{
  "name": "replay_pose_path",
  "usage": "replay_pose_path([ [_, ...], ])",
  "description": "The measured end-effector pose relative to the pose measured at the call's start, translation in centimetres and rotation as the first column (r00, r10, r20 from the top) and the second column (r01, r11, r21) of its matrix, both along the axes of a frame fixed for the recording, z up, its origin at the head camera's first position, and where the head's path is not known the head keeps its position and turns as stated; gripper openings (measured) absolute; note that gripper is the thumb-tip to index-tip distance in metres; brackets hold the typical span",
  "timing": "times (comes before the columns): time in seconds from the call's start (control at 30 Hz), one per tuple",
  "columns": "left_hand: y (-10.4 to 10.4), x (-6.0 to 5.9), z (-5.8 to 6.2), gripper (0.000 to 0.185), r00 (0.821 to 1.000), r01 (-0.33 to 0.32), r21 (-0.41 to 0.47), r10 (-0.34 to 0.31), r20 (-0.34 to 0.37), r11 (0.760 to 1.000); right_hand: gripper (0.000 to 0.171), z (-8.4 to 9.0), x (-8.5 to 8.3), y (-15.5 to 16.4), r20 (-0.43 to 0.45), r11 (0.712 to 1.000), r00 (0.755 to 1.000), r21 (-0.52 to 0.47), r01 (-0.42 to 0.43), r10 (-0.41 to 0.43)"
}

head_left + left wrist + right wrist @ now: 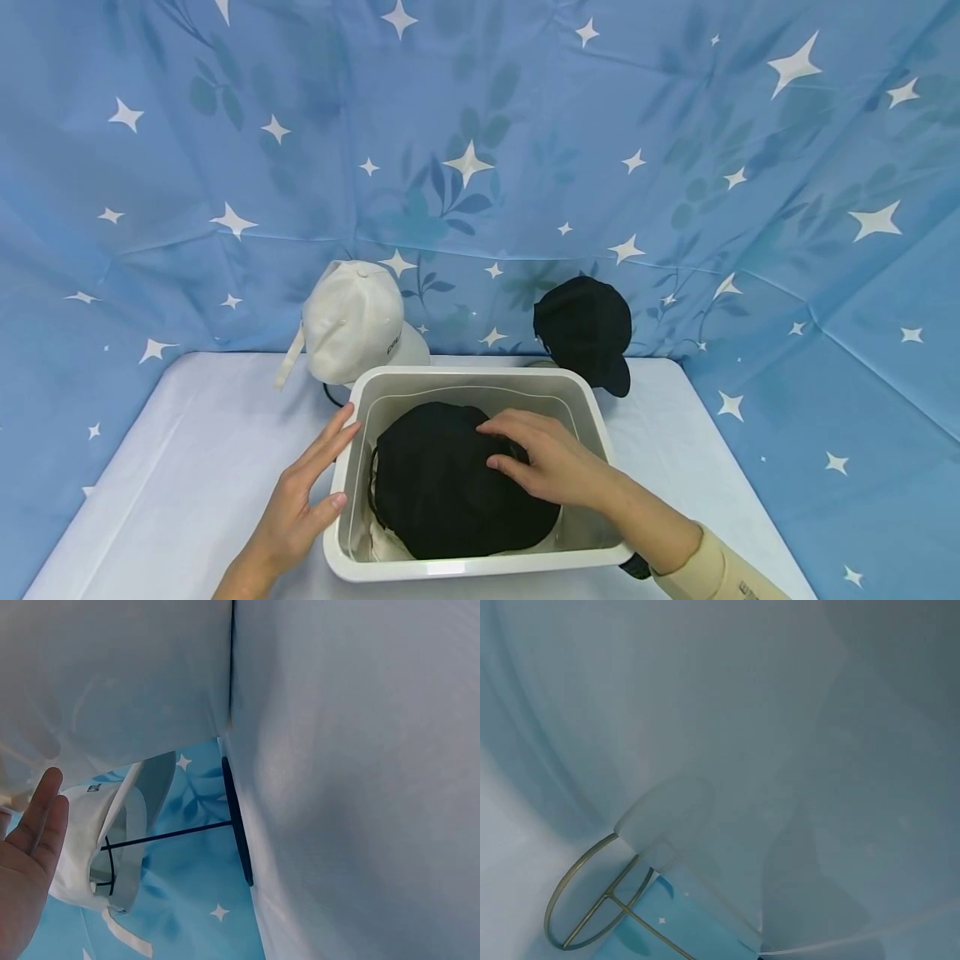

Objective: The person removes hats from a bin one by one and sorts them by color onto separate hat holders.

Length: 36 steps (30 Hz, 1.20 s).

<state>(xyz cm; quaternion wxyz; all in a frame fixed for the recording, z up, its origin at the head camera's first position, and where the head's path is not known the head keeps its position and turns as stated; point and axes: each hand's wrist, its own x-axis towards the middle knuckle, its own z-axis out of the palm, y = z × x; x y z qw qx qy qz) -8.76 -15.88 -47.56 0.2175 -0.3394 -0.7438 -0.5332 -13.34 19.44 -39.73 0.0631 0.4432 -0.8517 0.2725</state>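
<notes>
— Where's the black cap [450,479] from where you stand?

— Down inside the white tub [352,546], lying on something pale at the bottom. It runs lengthwise from the far wall toward the person, filling most of the tub.

— Which hand is on it?

— The right hand [551,462]. It reaches in from the right side and rests on the cap's right half, fingers bent over the crown and pointing left. It looks like a light grip on the cloth, though I can't see the thumb.

— And the other?

— The left hand [303,492] is outside, flat against the tub's left wall, fingers straight, thumb near the rim. So the cap lies to its right, across the wall.

— Anything else on the surface [187,467]?

— Behind the tub, a white cap [352,321] and another black cap [585,329], each on a stand.
</notes>
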Motion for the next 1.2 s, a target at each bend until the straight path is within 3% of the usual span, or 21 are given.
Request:
replay_pose_path([
  [0.33, 0.2, -0.1, -0.3, 0.067, 1.000, 0.011, 0.010, -0.011, -0.001, 1.000, 0.026, -0.1, 0.1, 0.1, 0.040, 1.000, 0.999, -0.001, -0.020, 0.020],
  [0.57, 0.3, -0.1, -0.3, 0.067, 1.000, 0.010, 0.005, -0.010, -0.007, 1.000, 0.028, -0.1, 0.2, 0.5, 0.052, 0.997, 0.998, -0.078, -0.016, 0.020],
  [0.9, 0.6, -0.4, -0.3, 0.067, 1.000, 0.021, 0.014, -0.020, -0.018, 1.000, 0.030, 0.3, 0.2, 1.3, 0.006, 0.983, 0.999, -0.176, 0.043, -0.043],
  [1.2, 0.0, 0.0, -0.4, 0.064, 1.000, 0.003, 0.016, -0.002, -0.006, 1.000, 0.034, 0.5, -0.2, 1.2, -0.026, 0.967, 1.000, -0.253, 0.001, -0.007],
])
